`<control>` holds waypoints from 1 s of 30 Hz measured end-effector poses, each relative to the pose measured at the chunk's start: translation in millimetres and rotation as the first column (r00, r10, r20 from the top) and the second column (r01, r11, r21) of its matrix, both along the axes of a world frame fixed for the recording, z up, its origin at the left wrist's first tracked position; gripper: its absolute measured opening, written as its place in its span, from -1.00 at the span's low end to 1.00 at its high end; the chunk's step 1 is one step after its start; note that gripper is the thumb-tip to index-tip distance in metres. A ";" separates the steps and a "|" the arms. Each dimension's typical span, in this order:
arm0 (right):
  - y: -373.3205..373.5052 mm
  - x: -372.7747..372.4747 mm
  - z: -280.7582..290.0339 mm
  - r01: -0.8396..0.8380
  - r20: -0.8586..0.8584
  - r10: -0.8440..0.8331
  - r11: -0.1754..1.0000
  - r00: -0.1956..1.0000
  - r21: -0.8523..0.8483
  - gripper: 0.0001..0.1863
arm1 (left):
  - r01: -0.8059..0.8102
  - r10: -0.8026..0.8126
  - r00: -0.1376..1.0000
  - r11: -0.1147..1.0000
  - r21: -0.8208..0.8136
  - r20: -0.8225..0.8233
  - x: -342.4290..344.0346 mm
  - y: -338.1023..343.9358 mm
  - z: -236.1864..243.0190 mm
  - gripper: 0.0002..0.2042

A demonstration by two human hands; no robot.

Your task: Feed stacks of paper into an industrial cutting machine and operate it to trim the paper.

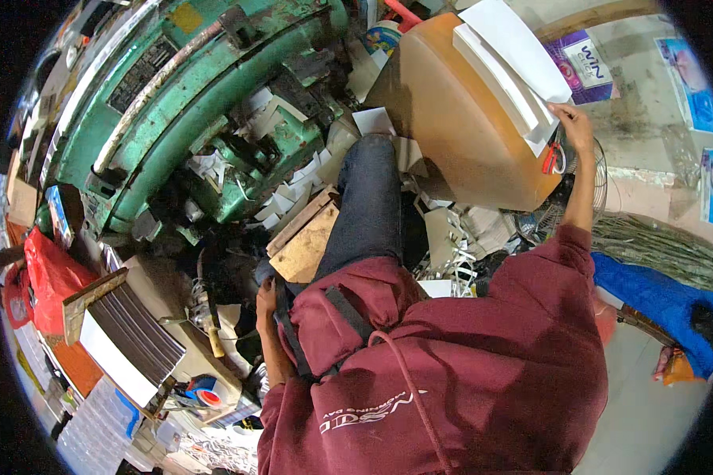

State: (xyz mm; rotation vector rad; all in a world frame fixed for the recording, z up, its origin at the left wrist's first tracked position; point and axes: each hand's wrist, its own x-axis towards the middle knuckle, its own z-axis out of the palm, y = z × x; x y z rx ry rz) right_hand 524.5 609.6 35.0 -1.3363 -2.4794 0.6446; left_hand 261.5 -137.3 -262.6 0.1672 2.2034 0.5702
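A maroon hooded cloth sweatshirt (467, 364), worn by the person, is lying nearest the cam & filling the lower middle. Beyond it, a loose stack of white, smooth-looking paper sheets (519, 59) is resting on a tan, glossy, round-cornered stand (444, 95), upper R, w/ upper sheets bowing up & parting from those below.

Handling, prob.: each sheet light, bendy but springy; whole stack heavier, apt to slide & fan; edges creasing easily. Best hold: flat pinch near a corner for one sheet; for the lot, both long edges, squared first.

R hand (576, 129) is reaching to the stack's near R corner, fingers bending in & touching the edge; can't tell if thumb & fingers are actually pinching. Most of the paper is lying beyond & L of the fingertips. A red-and-white looped handle, poss. scissors (551, 161), is sitting just below that hand.

L hand (267, 305) is hanging well apart from the paper, beside the dark denim-like trousers (372, 206) & near a pale, rough wooden block (305, 247); its fingers are pointing away, so can't tell if they're gripping anything.
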 end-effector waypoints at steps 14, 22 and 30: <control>-36.3 -41.3 114.0 0.039 -0.079 0.025 0.697 0.997 0.716 -0.71 | 0.402 0.358 0.623 0.617 0.677 -0.696 -185.4 153.6 384.4 -0.66; -147.7 -166.7 122.0 -0.443 -0.228 0.508 0.851 0.830 0.284 -0.69 | 0.444 -0.456 0.723 0.882 -0.157 -0.518 -250.8 120.6 248.9 -0.25; -243.5 -282.8 27.3 -0.733 -0.424 0.603 0.493 0.676 -0.468 -0.77 | 0.395 -0.430 0.603 0.893 -0.216 -0.672 -43.7 77.2 299.5 -0.15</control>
